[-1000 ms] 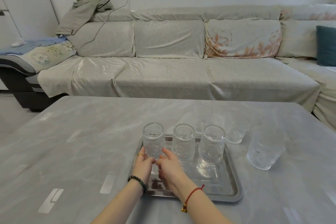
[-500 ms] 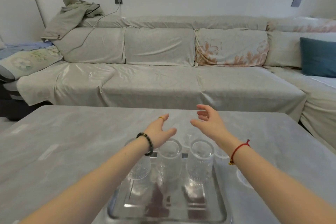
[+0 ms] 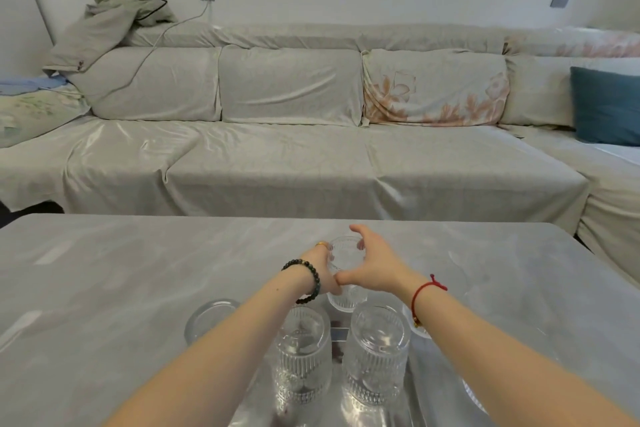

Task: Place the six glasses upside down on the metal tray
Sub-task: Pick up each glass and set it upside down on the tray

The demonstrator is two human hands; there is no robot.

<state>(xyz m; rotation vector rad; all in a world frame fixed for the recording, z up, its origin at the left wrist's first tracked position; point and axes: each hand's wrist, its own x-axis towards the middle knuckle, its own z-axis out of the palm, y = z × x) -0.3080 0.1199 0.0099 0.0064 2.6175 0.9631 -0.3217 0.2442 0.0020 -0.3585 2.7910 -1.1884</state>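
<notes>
Both of my hands reach past the tray to a clear ribbed glass [image 3: 346, 255] that stands upright on the table. My left hand [image 3: 320, 269] presses against its left side. My right hand [image 3: 375, 262] wraps it from the right, thumb in front and fingers over the rim. Closer to me lies the metal tray [image 3: 336, 395] with three glasses upside down on it: the left glass [image 3: 211, 317] half hidden by my left arm, the middle glass [image 3: 301, 357] and the right glass [image 3: 375, 354]. My right arm hides most of two more glasses [image 3: 420, 331] on the table.
The grey marble-look table [image 3: 138, 270] stretches wide to the left and right of the tray. Behind its far edge runs a long covered sofa [image 3: 294, 163] with a teal cushion [image 3: 606, 104] at the right.
My hands left the tray's near edge, rose, and reached forward over the inverted glasses. They have now closed on the upright glass behind the tray. The view has tilted toward the sofa.
</notes>
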